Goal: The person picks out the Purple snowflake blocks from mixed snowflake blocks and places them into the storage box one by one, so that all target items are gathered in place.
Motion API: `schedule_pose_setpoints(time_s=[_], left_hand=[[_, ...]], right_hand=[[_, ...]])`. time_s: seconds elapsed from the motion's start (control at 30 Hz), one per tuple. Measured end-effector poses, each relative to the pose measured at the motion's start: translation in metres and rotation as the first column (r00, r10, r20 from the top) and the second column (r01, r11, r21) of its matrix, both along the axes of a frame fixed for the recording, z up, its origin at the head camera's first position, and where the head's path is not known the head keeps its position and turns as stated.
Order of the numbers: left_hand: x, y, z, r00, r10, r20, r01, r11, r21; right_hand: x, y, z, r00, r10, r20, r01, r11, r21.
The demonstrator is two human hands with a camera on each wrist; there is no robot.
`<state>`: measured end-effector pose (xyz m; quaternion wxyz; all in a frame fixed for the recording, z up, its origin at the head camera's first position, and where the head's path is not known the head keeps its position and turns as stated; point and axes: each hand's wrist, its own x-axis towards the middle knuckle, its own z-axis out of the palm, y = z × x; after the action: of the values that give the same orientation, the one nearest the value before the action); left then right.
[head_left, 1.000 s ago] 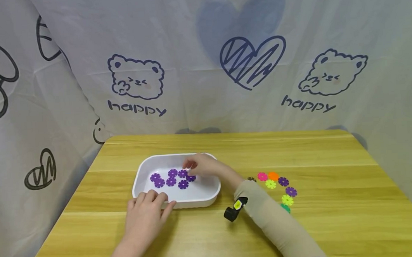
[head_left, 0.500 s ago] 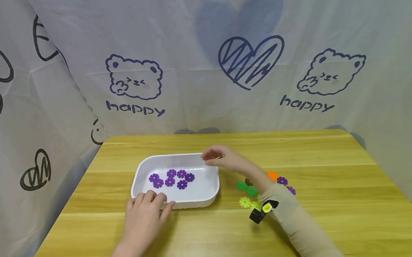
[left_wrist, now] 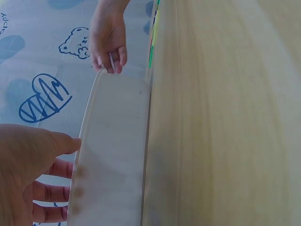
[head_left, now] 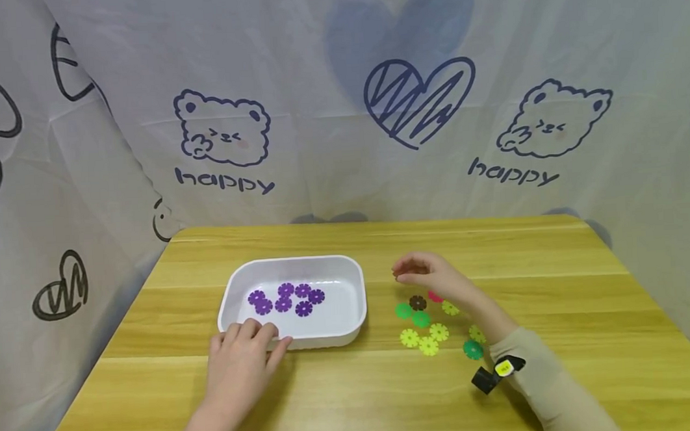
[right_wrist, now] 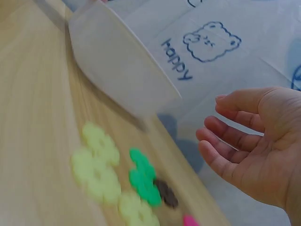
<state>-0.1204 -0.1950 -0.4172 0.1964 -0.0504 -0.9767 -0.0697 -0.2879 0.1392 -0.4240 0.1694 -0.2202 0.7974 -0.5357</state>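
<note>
My left hand [head_left: 244, 357] rests at the near left side of a white plastic basin [head_left: 350, 306]. Its fingers hook over the rim, and in the left wrist view the thumb [left_wrist: 68, 142] lies at the rim's edge. Inside the basin are several purple notched flower discs [head_left: 304, 308]. My right hand [head_left: 436, 277] hovers above the table to the right of the basin, fingers loosely curved and holding nothing. Below it lie brown [head_left: 418, 303], green [head_left: 421, 319] and yellow [head_left: 428, 346] discs. The forearm hides part of this group.
Under everything is a wood-grain table [head_left: 331, 398]. A white curtain [head_left: 331, 177] printed with bears and hearts hangs behind it. A small black device [head_left: 496, 373] is strapped to the right sleeve.
My right hand has left the purple discs in the basin and moved right, over the coloured discs. My left hand has stayed on the basin rim.
</note>
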Motion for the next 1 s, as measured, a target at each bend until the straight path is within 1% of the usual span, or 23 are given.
schedule_pose_setpoints(time_s=[0.1,0.2,0.33,0.57,0.7,0.8,0.9,1.0], left_hand=[[0.0,0.0,0.0,1.0,-0.001,0.002,0.001,1.0,0.0],[-0.001,0.0,0.001,1.0,0.0,0.004,0.0,1.0,0.001],[-0.001,0.0,0.001,1.0,0.001,0.0,-0.001,1.0,0.002],[-0.001,0.0,0.001,1.0,-0.006,-0.009,0.006,1.0,0.003],[0.0,0.0,0.001,1.0,-0.007,-0.01,0.007,1.0,-0.001],[0.0,0.0,0.002,1.0,-0.009,-0.009,0.009,1.0,0.0],[0.001,0.0,0.002,1.0,-0.009,-0.004,0.009,1.0,-0.001],[0.001,0.0,0.001,1.0,-0.007,0.001,0.007,1.0,0.0]], right_hand=[[0.004,0.018,-0.004,1.0,-0.026,0.008,0.025,1.0,0.006],[0.008,0.037,-0.008,0.999,-0.04,-0.018,0.04,0.999,-0.011],[0.015,0.061,-0.012,0.995,-0.1,-0.021,0.1,0.994,-0.037],[0.024,0.095,-0.024,0.977,-0.202,-0.069,0.203,0.979,0.009],[0.027,0.11,-0.03,0.966,-0.247,-0.076,0.25,0.968,0.026],[0.028,0.118,-0.033,0.962,-0.261,-0.078,0.266,0.962,0.063],[0.028,0.122,-0.036,0.965,-0.253,-0.073,0.26,0.96,0.103],[0.027,0.124,-0.04,0.97,-0.236,-0.059,0.242,0.963,0.122]])
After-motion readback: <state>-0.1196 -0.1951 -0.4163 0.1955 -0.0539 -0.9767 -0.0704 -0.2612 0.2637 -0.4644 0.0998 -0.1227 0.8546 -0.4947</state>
